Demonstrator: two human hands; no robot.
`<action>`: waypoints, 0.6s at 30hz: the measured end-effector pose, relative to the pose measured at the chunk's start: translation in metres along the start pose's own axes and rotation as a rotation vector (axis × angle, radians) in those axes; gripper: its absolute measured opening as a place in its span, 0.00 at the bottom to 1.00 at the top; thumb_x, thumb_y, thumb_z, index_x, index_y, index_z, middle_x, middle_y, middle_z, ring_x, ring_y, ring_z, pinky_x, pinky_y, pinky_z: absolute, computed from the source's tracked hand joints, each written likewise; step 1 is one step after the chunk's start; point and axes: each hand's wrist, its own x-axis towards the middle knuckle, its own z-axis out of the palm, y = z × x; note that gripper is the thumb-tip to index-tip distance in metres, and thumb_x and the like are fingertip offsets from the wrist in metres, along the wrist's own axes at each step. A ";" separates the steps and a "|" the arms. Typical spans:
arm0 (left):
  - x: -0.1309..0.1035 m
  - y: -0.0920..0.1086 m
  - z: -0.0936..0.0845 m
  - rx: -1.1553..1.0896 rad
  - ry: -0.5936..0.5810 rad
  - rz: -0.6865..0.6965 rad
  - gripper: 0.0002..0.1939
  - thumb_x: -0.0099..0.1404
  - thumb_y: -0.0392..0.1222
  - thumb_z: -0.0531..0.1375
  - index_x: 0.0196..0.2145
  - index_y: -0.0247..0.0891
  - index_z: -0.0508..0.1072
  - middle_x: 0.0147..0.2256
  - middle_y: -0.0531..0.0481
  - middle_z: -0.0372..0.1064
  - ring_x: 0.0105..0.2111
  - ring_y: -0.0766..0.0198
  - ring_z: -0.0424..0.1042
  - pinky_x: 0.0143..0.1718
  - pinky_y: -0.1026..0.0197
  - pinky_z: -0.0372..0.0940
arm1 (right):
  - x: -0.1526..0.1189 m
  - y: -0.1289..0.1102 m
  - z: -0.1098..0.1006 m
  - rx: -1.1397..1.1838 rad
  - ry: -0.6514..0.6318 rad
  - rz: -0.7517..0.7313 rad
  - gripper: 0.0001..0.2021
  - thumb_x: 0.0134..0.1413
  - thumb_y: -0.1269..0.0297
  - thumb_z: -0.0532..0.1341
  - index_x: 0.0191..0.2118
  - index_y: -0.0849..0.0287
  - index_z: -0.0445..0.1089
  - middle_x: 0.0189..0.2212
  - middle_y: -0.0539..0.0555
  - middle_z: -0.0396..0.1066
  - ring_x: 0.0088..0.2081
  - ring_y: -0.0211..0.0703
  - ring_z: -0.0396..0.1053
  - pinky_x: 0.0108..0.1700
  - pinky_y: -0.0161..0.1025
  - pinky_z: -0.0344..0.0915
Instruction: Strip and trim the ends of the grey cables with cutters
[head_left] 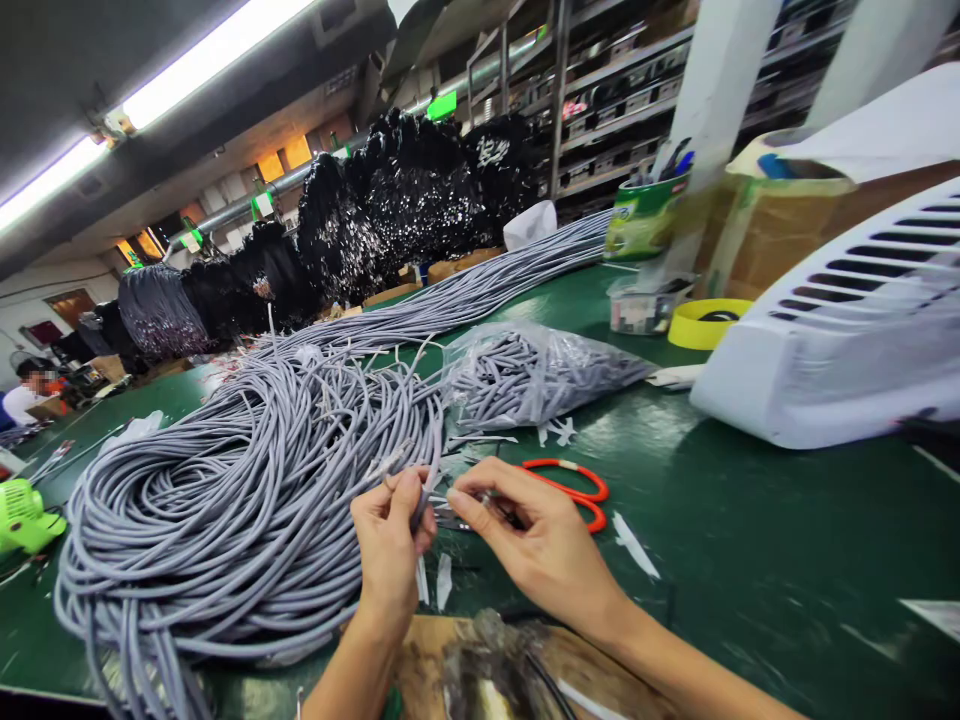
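My left hand (391, 540) is closed round the end of a grey cable (425, 508), held between thumb and fingers. Close on its right, my right hand (544, 545) has thumb and forefinger pinched together at the cable end; whatever it pinches is too small to make out. Scissors with orange handles (600, 490) lie on the table, their blades partly hidden behind my right hand. A big coiled heap of grey cables (247, 500) spreads to the left of my hands. Behind them rests a clear plastic bag (525, 375) full of short grey pieces.
White scraps (634, 545) dot the green table (757, 560). At the right stands a white slotted machine housing (810, 350), near a yellow tape roll (709, 323) and a green can (646, 215) of pens. A lime-green device (28, 518) is far left. A person (30, 395) sits beyond.
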 end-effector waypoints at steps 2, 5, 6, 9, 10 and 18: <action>0.001 0.000 0.000 0.002 0.009 -0.002 0.23 0.45 0.57 0.64 0.20 0.30 0.70 0.11 0.56 0.60 0.08 0.80 0.46 0.10 0.73 0.39 | 0.001 -0.001 -0.002 -0.004 0.011 0.004 0.09 0.54 0.65 0.55 0.24 0.58 0.65 0.19 0.49 0.62 0.19 0.35 0.60 0.19 0.32 0.57; 0.003 0.000 -0.001 -0.005 0.029 0.006 0.23 0.45 0.58 0.63 0.17 0.32 0.66 0.11 0.55 0.62 0.06 0.80 0.47 0.08 0.73 0.39 | 0.002 -0.002 -0.004 0.002 0.028 0.027 0.10 0.53 0.63 0.55 0.24 0.58 0.64 0.19 0.49 0.63 0.19 0.35 0.60 0.19 0.32 0.57; 0.003 0.001 -0.002 -0.001 0.031 0.018 0.23 0.47 0.58 0.63 0.17 0.32 0.66 0.11 0.55 0.62 0.06 0.80 0.47 0.08 0.73 0.39 | 0.003 -0.002 -0.005 0.011 0.037 0.036 0.10 0.53 0.63 0.55 0.24 0.58 0.64 0.19 0.49 0.63 0.19 0.35 0.60 0.19 0.32 0.57; 0.002 0.004 -0.004 0.104 -0.018 0.061 0.18 0.49 0.52 0.63 0.22 0.31 0.71 0.12 0.56 0.62 0.08 0.79 0.50 0.10 0.73 0.44 | 0.006 -0.002 -0.011 0.020 0.102 0.052 0.10 0.52 0.62 0.56 0.23 0.58 0.65 0.19 0.49 0.63 0.19 0.35 0.60 0.19 0.31 0.58; 0.002 0.005 -0.004 0.173 -0.060 0.083 0.15 0.49 0.49 0.64 0.23 0.31 0.73 0.13 0.56 0.63 0.10 0.77 0.52 0.11 0.72 0.47 | 0.006 -0.002 -0.013 0.017 0.144 0.061 0.09 0.52 0.62 0.57 0.23 0.58 0.65 0.19 0.48 0.63 0.19 0.34 0.60 0.19 0.31 0.57; -0.003 0.010 -0.015 0.680 -0.083 0.668 0.07 0.52 0.31 0.61 0.28 0.36 0.78 0.22 0.49 0.71 0.22 0.67 0.68 0.23 0.67 0.62 | 0.020 0.004 -0.041 0.051 0.538 0.197 0.10 0.46 0.55 0.59 0.31 0.56 0.63 0.23 0.48 0.63 0.20 0.35 0.60 0.20 0.32 0.58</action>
